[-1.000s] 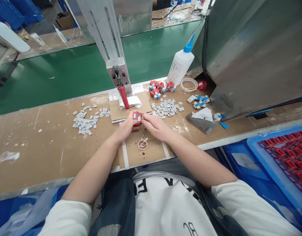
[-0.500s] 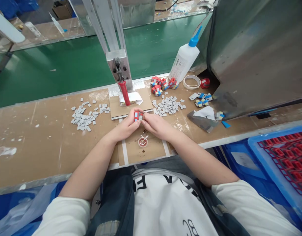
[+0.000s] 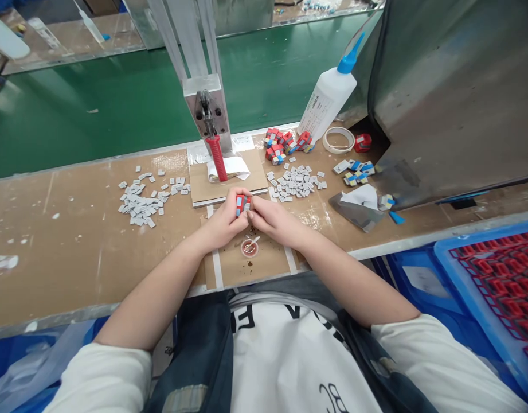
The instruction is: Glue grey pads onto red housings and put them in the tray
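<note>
Whereas a second ago more red showed beneath the red block (image 3: 242, 204), the left hand (image 3: 225, 221) now has its thumb across that spot. The block sits between the two hands, raised over the cardboard (image 3: 233, 267) on the table (image 3: 74, 246). Fingers hide its underside and sides. The left hand is closed around it; the right hand (image 3: 270, 218) brings its fingertips to the block's right side, but whether they pinch anything is impossible to tell. Both forearms angle inward. Nearer the body stands a small cup (image 3: 245, 253); the frame cuts off a blue crate (image 3: 464, 281) at right.
</note>
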`<action>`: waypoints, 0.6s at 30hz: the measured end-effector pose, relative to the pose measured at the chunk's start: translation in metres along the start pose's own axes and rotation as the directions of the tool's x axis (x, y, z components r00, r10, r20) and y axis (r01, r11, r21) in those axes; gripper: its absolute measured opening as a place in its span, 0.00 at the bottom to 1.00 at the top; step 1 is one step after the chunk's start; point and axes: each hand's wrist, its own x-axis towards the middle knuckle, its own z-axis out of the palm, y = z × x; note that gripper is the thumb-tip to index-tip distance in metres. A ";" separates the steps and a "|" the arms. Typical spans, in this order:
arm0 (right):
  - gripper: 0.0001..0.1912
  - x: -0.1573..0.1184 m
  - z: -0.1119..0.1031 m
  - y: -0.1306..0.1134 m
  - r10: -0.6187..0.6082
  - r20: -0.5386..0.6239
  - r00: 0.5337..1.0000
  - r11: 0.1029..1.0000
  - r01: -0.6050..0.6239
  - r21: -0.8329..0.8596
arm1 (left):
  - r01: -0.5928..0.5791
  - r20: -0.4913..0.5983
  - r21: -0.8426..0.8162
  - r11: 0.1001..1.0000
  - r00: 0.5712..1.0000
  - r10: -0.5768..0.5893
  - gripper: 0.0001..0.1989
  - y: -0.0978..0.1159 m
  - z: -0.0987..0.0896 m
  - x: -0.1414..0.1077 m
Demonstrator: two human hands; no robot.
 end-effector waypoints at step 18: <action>0.14 0.008 -0.003 0.005 -0.128 -0.062 0.990 0.939 0.100 -0.329 | -0.031 -0.103 0.027 0.999 0.994 0.033 0.17 -0.003 0.003 0.002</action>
